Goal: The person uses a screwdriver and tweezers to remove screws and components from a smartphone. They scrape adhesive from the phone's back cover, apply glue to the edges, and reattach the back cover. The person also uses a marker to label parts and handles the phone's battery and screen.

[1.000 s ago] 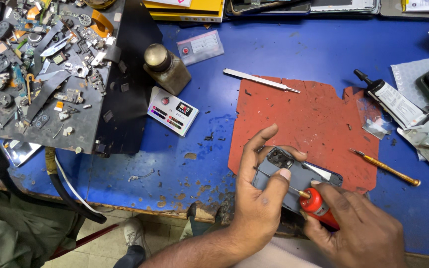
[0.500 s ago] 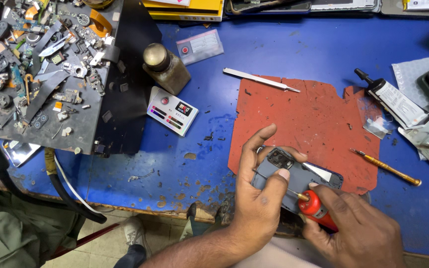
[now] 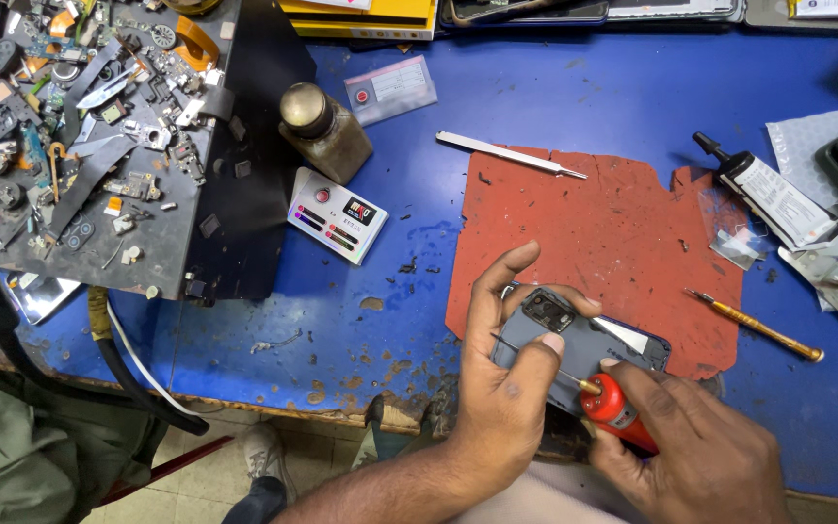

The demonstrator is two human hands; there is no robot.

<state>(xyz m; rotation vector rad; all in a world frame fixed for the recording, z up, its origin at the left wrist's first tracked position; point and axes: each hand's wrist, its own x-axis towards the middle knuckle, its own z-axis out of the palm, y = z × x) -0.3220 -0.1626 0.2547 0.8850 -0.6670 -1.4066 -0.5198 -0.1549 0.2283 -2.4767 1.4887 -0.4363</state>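
A dark grey phone (image 3: 605, 342) lies back-up on a worn red mat (image 3: 594, 233) near the table's front edge. My left hand (image 3: 504, 388) grips the phone from its left side, thumb pressed on the back cover and fingers curled round the camera end. My right hand (image 3: 705, 456) holds a red-handled screwdriver (image 3: 617, 408), its thin metal tip touching the phone's back next to my left thumb. Part of the phone's lower edge is hidden under both hands.
Steel tweezers (image 3: 511, 154) lie at the mat's far edge. A glue tube (image 3: 763, 189) and an orange-handled tool (image 3: 755, 325) lie to the right. A small glass bottle (image 3: 322, 131), a white tester box (image 3: 337, 214) and a black tray (image 3: 213, 254) holding several scrap parts stand left.
My hands have barely moved. The left thumb has shifted slightly along the phone's back, and the screwdriver tip stays beside it.
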